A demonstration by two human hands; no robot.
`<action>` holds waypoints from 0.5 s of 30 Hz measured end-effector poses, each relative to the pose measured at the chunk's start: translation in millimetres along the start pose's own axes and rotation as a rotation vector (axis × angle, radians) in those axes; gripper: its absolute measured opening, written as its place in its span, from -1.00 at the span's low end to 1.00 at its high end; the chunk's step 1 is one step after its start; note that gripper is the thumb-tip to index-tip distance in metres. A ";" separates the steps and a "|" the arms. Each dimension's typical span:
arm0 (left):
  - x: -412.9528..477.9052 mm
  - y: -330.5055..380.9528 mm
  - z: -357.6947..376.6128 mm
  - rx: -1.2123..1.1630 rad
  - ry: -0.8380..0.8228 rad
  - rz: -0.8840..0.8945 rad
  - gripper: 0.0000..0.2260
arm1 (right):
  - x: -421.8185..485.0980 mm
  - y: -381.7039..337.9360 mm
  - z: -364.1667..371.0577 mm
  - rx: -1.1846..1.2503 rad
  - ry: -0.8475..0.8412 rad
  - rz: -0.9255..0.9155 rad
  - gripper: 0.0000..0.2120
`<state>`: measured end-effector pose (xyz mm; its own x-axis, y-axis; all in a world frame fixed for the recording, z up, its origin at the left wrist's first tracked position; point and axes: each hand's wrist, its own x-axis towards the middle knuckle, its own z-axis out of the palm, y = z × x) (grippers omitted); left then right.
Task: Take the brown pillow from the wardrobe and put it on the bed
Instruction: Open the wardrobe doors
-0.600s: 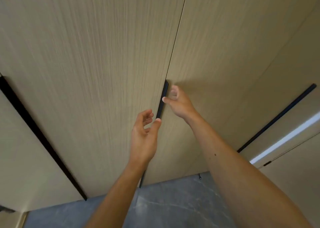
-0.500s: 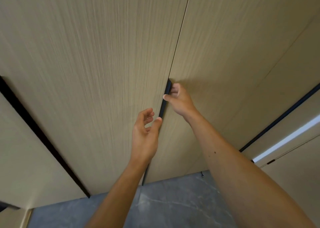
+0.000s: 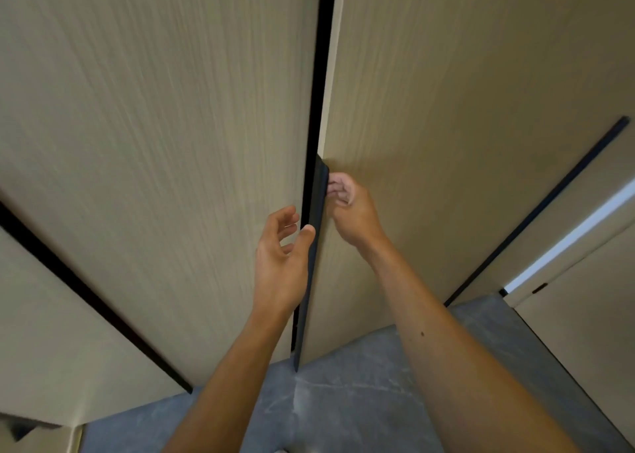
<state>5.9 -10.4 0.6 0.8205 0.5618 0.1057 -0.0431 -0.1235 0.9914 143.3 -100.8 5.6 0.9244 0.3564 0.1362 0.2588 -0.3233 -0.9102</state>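
Door (image 3: pixel 464 109) cracked open; right hand (image 3: pixel 350 208) gripping handle (image 3: pixel 318 205).

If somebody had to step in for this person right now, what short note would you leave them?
Right hand: fingers curled on the dark handle strip of the right wardrobe door.
Left hand: open, holding nothing, thumb near the strip.
Done: the right door is cracked open, with a dark gap beside the left door.
Left: open the wardrobe fully, find the brown pillow (not in view), carry it to the bed (also not in view).
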 end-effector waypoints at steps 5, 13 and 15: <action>-16.8 25.6 27.2 0.051 -0.054 0.112 -0.56 | -57.3 16.2 -24.9 0.095 0.103 -0.053 -0.69; -73.5 68.9 97.5 0.114 -0.313 0.300 -0.22 | -145.1 37.0 -64.5 0.008 0.451 -0.193 -0.83; -93.0 71.5 111.3 0.114 -0.351 0.310 -0.19 | -161.0 39.2 -76.4 -0.003 0.553 -0.182 -0.89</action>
<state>-10.1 -162.6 53.1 0.9227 0.1764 0.3428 -0.2693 -0.3413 0.9005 26.1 -237.8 -22.2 0.8739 -0.1037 0.4749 0.4271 -0.3026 -0.8521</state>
